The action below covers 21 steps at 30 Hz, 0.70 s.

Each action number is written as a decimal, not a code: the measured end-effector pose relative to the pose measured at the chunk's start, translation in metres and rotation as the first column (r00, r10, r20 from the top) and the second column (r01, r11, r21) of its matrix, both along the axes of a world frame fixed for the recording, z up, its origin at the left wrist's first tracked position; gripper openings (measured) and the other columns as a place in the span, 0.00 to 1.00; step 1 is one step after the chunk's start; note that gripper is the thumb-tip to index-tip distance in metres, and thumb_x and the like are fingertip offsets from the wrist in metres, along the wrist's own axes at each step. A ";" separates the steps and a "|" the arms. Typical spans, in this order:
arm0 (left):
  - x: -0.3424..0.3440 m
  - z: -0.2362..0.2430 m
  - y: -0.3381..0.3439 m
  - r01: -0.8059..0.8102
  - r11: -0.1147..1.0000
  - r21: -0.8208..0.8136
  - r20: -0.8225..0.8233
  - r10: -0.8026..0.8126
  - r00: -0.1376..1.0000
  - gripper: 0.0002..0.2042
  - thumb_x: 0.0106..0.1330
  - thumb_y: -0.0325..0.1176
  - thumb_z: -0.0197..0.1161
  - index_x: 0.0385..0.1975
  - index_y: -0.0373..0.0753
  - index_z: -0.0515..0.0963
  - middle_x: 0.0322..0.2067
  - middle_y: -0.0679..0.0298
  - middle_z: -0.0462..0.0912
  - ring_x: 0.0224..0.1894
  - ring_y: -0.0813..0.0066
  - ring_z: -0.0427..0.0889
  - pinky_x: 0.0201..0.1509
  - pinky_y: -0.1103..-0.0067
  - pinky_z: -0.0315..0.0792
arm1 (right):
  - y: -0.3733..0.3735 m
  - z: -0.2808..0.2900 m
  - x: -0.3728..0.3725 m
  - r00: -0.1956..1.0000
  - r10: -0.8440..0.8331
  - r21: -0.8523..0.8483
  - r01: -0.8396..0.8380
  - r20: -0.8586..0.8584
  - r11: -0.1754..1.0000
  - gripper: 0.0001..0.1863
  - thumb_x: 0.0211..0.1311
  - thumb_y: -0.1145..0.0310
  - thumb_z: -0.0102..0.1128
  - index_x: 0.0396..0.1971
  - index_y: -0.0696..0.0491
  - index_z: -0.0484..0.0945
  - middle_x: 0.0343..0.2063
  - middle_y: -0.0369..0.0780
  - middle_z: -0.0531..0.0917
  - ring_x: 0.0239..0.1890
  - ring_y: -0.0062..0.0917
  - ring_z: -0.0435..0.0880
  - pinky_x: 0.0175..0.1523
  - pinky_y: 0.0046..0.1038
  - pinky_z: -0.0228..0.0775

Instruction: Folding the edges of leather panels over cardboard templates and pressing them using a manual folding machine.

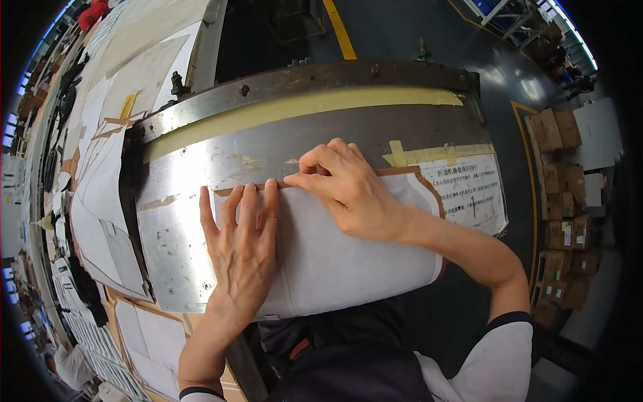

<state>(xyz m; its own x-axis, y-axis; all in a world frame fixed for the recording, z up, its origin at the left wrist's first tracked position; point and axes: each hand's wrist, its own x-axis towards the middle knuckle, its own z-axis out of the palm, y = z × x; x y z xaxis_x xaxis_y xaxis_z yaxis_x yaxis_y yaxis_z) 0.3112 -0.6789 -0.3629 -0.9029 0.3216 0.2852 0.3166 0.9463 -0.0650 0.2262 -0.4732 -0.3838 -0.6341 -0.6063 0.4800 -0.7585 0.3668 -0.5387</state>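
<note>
The white panel (348, 268) lay on the metal plate (177, 234), its brown edge strip (399, 171) along the far side. The left hand (242, 244) rested palm down over the panel's left end, fingers spread apart, fingertips near the strip. The right hand (358, 194) had thumb and forefinger pinched together on the strip.

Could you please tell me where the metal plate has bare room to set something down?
There is bare metal plate left of the left hand, and between the long yellow strip and the right hand. It is crowded where both hands meet the white panel.
</note>
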 end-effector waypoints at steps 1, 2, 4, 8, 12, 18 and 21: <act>0.000 0.000 0.000 -0.002 1.000 0.007 0.000 0.002 1.000 0.31 0.58 0.20 0.62 0.67 0.41 0.76 0.54 0.59 0.75 0.61 0.62 0.77 0.81 0.47 0.52 | -0.001 0.001 0.000 1.000 0.002 0.003 -0.002 0.010 1.000 0.18 0.57 0.84 0.63 0.48 0.56 0.87 0.42 0.36 0.79 0.43 0.30 0.74 0.50 0.33 0.65; 0.001 0.001 -0.001 -0.002 1.000 0.006 0.002 0.002 1.000 0.31 0.58 0.20 0.62 0.67 0.41 0.76 0.54 0.59 0.75 0.61 0.62 0.77 0.81 0.47 0.52 | -0.001 0.000 0.000 1.000 0.002 0.002 -0.002 0.012 1.000 0.18 0.57 0.84 0.63 0.48 0.56 0.87 0.42 0.36 0.79 0.43 0.30 0.74 0.50 0.33 0.65; 0.000 0.000 -0.001 0.004 1.000 0.023 -0.006 -0.003 1.000 0.32 0.58 0.19 0.63 0.67 0.40 0.76 0.54 0.59 0.75 0.61 0.62 0.77 0.81 0.47 0.52 | -0.001 -0.002 -0.001 1.000 0.022 0.011 -0.022 -0.003 1.000 0.18 0.57 0.83 0.62 0.48 0.56 0.87 0.43 0.37 0.79 0.43 0.30 0.74 0.50 0.33 0.65; 0.000 0.001 0.000 0.018 0.999 0.034 0.031 -0.019 0.999 0.26 0.63 0.22 0.62 0.64 0.36 0.77 0.55 0.55 0.75 0.61 0.59 0.76 0.79 0.43 0.53 | 0.001 -0.002 -0.002 0.995 0.038 0.056 -0.032 -0.096 0.998 0.18 0.58 0.83 0.62 0.48 0.56 0.87 0.43 0.37 0.78 0.43 0.30 0.74 0.50 0.33 0.65; -0.001 -0.002 -0.002 0.000 0.999 0.039 -0.012 0.000 1.000 0.32 0.58 0.19 0.63 0.67 0.41 0.76 0.54 0.59 0.76 0.60 0.62 0.77 0.80 0.48 0.53 | -0.004 0.001 -0.002 1.000 0.030 0.012 -0.030 0.009 0.999 0.19 0.58 0.83 0.62 0.49 0.56 0.87 0.43 0.37 0.79 0.43 0.30 0.74 0.50 0.34 0.65; -0.002 -0.001 0.000 0.005 0.999 0.036 -0.011 -0.004 1.000 0.32 0.58 0.19 0.62 0.67 0.41 0.76 0.55 0.58 0.77 0.61 0.61 0.77 0.80 0.48 0.54 | -0.003 -0.002 -0.001 0.999 0.024 -0.006 -0.024 -0.022 1.000 0.18 0.58 0.83 0.61 0.49 0.57 0.87 0.44 0.38 0.79 0.44 0.31 0.75 0.51 0.34 0.65; 0.001 -0.004 -0.001 0.003 0.998 0.055 0.004 -0.003 1.000 0.29 0.60 0.20 0.62 0.66 0.38 0.76 0.55 0.56 0.76 0.61 0.60 0.76 0.80 0.46 0.53 | -0.006 -0.005 0.000 0.999 0.029 -0.020 -0.029 0.023 0.999 0.19 0.58 0.83 0.61 0.49 0.57 0.86 0.45 0.39 0.79 0.45 0.32 0.75 0.51 0.34 0.65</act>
